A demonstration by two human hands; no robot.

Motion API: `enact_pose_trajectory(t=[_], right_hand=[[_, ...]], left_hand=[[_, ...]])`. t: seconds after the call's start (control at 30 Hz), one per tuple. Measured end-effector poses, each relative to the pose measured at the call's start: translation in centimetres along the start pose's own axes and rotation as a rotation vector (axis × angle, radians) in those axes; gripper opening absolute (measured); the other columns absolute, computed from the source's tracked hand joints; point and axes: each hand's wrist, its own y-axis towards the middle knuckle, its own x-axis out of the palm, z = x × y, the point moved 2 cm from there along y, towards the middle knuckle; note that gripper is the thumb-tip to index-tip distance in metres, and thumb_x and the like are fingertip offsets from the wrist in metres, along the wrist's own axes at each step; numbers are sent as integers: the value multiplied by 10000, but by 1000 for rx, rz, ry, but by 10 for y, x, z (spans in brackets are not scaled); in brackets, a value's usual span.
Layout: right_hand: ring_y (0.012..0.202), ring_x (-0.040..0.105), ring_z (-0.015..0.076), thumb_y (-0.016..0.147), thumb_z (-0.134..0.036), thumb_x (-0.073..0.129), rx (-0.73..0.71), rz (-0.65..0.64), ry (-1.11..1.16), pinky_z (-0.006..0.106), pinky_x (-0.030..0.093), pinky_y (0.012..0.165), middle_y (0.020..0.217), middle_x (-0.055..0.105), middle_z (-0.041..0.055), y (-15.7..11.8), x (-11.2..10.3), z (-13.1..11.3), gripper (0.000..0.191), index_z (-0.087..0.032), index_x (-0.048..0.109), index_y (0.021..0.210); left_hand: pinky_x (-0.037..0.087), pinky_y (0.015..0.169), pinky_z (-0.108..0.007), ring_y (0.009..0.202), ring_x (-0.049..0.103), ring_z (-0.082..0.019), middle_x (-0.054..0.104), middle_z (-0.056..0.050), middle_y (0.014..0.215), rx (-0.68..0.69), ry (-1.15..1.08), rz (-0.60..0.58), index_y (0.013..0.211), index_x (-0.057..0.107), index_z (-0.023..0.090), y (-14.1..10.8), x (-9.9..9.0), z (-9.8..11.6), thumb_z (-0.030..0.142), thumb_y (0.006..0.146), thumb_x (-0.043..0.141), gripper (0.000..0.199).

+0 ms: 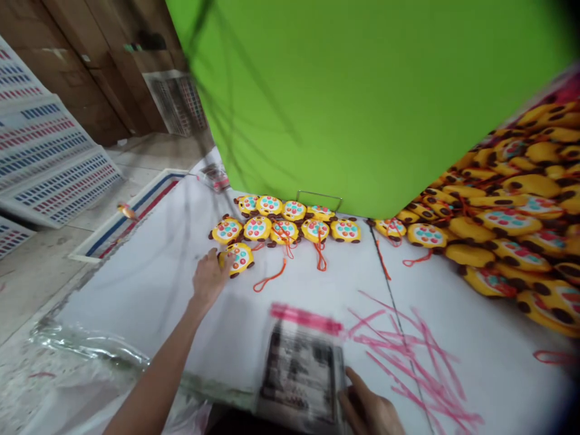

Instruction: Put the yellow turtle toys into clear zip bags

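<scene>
My left hand (211, 278) reaches to the front of a row of yellow toys, its fingers closed around the left side of one yellow animal-shaped toy (241, 258) with a white face and coloured buttons. Low in the picture, my right hand (371, 406) grips the right edge of a clear plastic bag (301, 368) with black print and a pink top strip; the bag is blurred. More of the same toys (347, 231) lie in rows just beyond my left hand, some with orange cord loops (321, 257).
A big heap of yellow toys (507, 220) covers the right side of the white table (149, 302). An upright green panel (353, 109) stands behind the rows. Pink strips (408, 344) and a loose orange cord (270, 279) lie on the tabletop. White crates (58, 163) are stacked at left.
</scene>
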Motion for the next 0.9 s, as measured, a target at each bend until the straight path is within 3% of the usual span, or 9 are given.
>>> enact_pose_trajectory(t=[0.1, 0.2, 0.3, 0.43, 0.5, 0.6, 0.73, 0.83, 0.9], right_hand=[[576, 675, 190, 884, -342, 401, -64, 26, -1, 224, 513, 543, 648, 696, 53, 10, 2, -18, 330, -144, 574, 1083], [548, 658, 170, 861, -333, 448, -99, 131, 1, 220, 515, 509, 716, 701, 57, 17, -15, -26, 277, -168, 596, 1027], [573, 641, 150, 865, -350, 464, -70, 233, 55, 212, 521, 498, 815, 690, 75, 26, -39, -36, 272, -177, 593, 1030], [661, 624, 135, 876, -343, 478, -89, 285, 179, 202, 522, 521, 980, 635, 96, 54, -58, -65, 297, -190, 562, 1116], [740, 617, 138, 877, -324, 487, -130, 312, 252, 207, 529, 560, 1079, 591, 105, 70, -61, -80, 362, -207, 495, 1219], [785, 617, 141, 879, -274, 499, -203, 285, 318, 220, 530, 633, 994, 621, 76, 88, -64, -94, 345, -213, 505, 1219], [722, 619, 129, 853, -183, 542, -308, 236, 220, 212, 512, 653, 823, 630, 33, 87, -68, -98, 112, -189, 633, 918], [775, 627, 139, 866, -162, 524, -404, 301, 102, 227, 528, 689, 892, 618, 55, 71, -64, -93, 126, -190, 608, 955], [845, 632, 154, 878, -156, 505, -475, 354, -10, 240, 538, 732, 945, 619, 70, 58, -58, -87, 166, -199, 594, 1011]], left_hand=[[419, 857, -455, 1039, 526, -340, 563, -187, 1079, 16, -64, 15, 1179, 490, 115, 10, 12, 4, 482, 736, 545, 578], [440, 864, -405, 976, 566, -273, 552, -137, 1067, 51, -176, 27, 1206, 477, 131, -1, 8, 6, 417, 719, 583, 575], [475, 839, -360, 983, 576, -234, 543, -95, 1108, 101, -326, -12, 1221, 455, 181, -30, 6, 12, 387, 719, 598, 561], [503, 810, -335, 1008, 575, -225, 534, -74, 1152, 152, -730, -217, 1217, 424, 226, -80, 17, 30, 347, 711, 647, 566], [495, 837, -336, 1035, 557, -220, 519, -65, 1158, 197, -800, -269, 1209, 422, 245, -103, 24, 38, 317, 723, 651, 542], [481, 873, -336, 1046, 531, -201, 488, -48, 1146, 336, -728, -231, 1174, 446, 265, -129, 32, 45, 264, 747, 636, 467], [487, 876, -363, 1024, 534, -207, 497, -64, 1107, 476, -568, -98, 1191, 418, 246, -144, 33, 37, 255, 783, 603, 448], [465, 917, -419, 1100, 504, -244, 505, -107, 1169, 602, -372, -58, 1224, 404, 217, -145, 36, 23, 241, 829, 539, 418], [485, 890, -420, 1070, 527, -248, 547, -110, 1135, 746, -250, -97, 1164, 472, 201, -148, 43, 16, 207, 841, 515, 327]])
